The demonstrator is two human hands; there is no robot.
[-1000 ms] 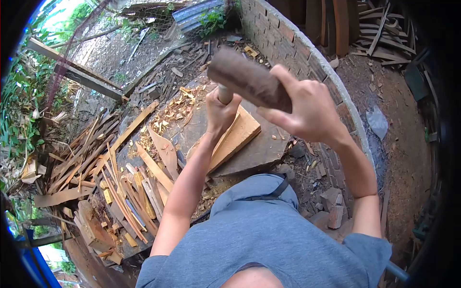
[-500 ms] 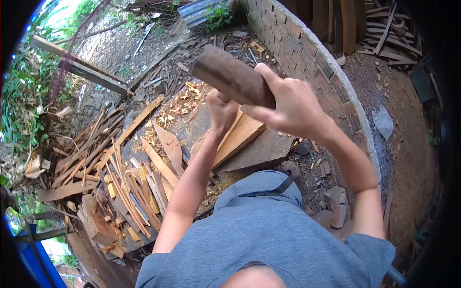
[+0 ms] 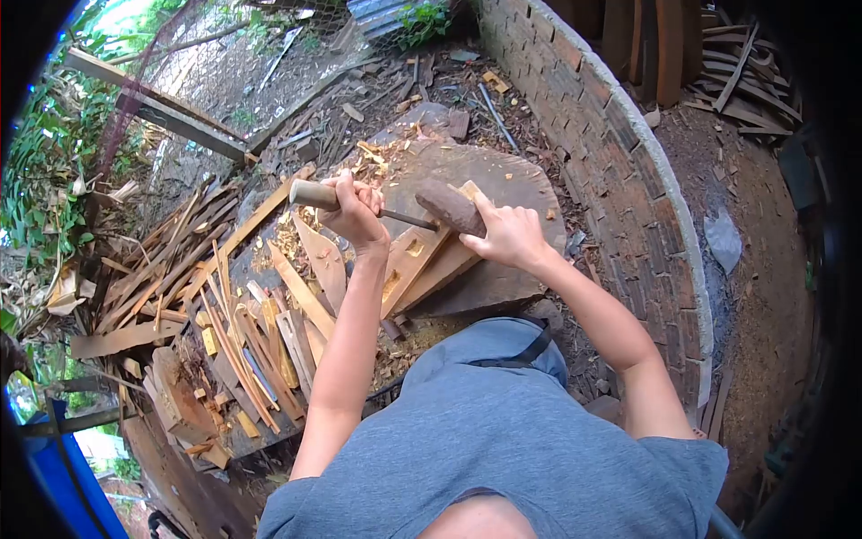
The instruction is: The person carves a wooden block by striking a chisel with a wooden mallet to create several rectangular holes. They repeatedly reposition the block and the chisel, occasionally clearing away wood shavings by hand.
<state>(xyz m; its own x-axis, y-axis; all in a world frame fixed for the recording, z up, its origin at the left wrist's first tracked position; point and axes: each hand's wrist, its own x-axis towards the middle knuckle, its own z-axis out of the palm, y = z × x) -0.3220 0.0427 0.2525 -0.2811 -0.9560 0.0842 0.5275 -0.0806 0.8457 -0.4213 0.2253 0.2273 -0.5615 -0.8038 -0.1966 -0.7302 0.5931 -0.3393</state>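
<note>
My left hand is closed around a chisel, its pale round wooden handle sticking out to the left. The thin dark blade runs rightward, its tip down near the end of a wooden board. Cut recesses show in the board's upper face. My right hand grips a thick, dark, rough wooden mallet, held low by the board's far end, close to the chisel tip. Any handle on the mallet is hidden by the hand. Beneath the board, a thicker timber rests on a broad tree stump.
Wood chips lie on the stump's far left. Narrow wood strips and a shaped board spread to the left. A curved brick wall bounds the right side. A wire fence stands beyond.
The mallet has come down from its raised position in front of the camera to the board. The chisel and my left hand, mostly hidden behind it before, now show, with the hand further left.
</note>
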